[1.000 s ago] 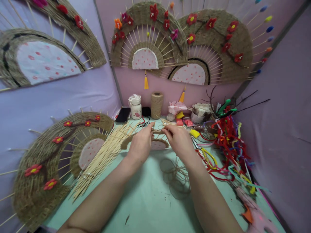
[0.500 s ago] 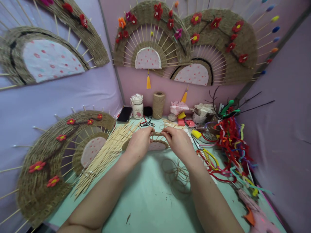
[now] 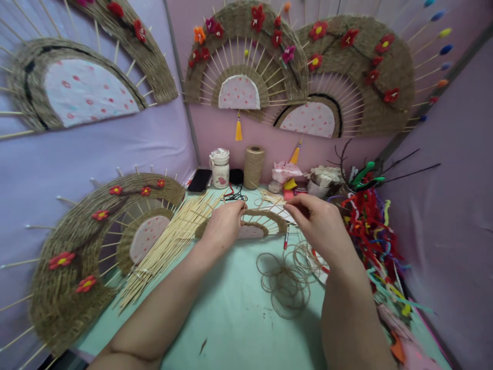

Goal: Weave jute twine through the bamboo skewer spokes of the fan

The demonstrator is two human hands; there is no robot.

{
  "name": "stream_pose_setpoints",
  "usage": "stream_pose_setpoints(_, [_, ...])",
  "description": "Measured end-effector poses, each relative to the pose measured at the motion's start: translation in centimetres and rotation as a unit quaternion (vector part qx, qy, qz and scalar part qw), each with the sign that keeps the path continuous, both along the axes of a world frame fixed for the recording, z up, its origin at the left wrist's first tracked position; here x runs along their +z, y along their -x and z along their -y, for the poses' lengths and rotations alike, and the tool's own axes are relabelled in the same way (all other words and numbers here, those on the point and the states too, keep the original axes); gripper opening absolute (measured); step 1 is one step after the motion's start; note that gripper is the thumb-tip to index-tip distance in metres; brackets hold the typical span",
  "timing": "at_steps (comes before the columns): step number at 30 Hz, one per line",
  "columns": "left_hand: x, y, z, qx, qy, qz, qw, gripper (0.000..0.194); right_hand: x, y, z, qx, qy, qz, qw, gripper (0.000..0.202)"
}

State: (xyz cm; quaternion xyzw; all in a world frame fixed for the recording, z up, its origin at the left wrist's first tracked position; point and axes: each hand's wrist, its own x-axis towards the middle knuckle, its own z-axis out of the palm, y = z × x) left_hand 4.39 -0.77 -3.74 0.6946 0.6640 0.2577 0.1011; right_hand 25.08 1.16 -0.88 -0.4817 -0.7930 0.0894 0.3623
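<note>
A small half-round fan of woven twine and thin sticks [image 3: 280, 224], with a spotted pale centre, stands on the table before me. My left hand [image 3: 223, 226] is closed on its upper part, fingers pinched around the weave and sticks, and covers the left middle of it. To the right of the fan, my right hand [image 3: 321, 221] is raised, thumb and fingertips pinched on a strand of twine. Loose loops of brown twine [image 3: 287, 288] lie on the table below the right hand.
Left of the fan lies a pile of thin sticks [image 3: 165, 252], beside a larger flowered fan [image 3: 73, 231]. At the back stand a phone [image 3: 200, 181], a white bottle [image 3: 220, 169] and a twine spool [image 3: 253, 167]. Colourful fuzzy stems [image 3: 370, 226] crowd the right side.
My right hand has moved right, away from the left hand, uncovering the fan's right part. The left hand stays on the fan. The view has shifted slightly.
</note>
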Motion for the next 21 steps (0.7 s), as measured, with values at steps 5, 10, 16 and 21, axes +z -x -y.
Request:
stream_pose_setpoints(5, [0.2, -0.1, 0.1, -0.002, -0.005, -0.021, 1.000, 0.021, -0.6, 2.5, 0.1, 0.002, -0.071, -0.104, 0.992, 0.021])
stream_pose_setpoints(10, [0.3, -0.2, 0.1, -0.005, -0.008, -0.018, 1.000, 0.021, -2.0, 3.5, -0.8, -0.055, -0.088, -0.139, 0.985, 0.024])
stream_pose_setpoints(16, [0.2, -0.1, 0.0, -0.007, -0.005, -0.014, 1.000, 0.021, -1.9, 2.0, -1.6, -0.133, 0.001, -0.102, 0.986, 0.020])
stream_pose_setpoints(21, [0.2, -0.1, 0.1, -0.009, -0.007, -0.012, 1.000, 0.020, -1.1, 0.6, -1.3, -0.101, 0.070, -0.103, 0.987, 0.020])
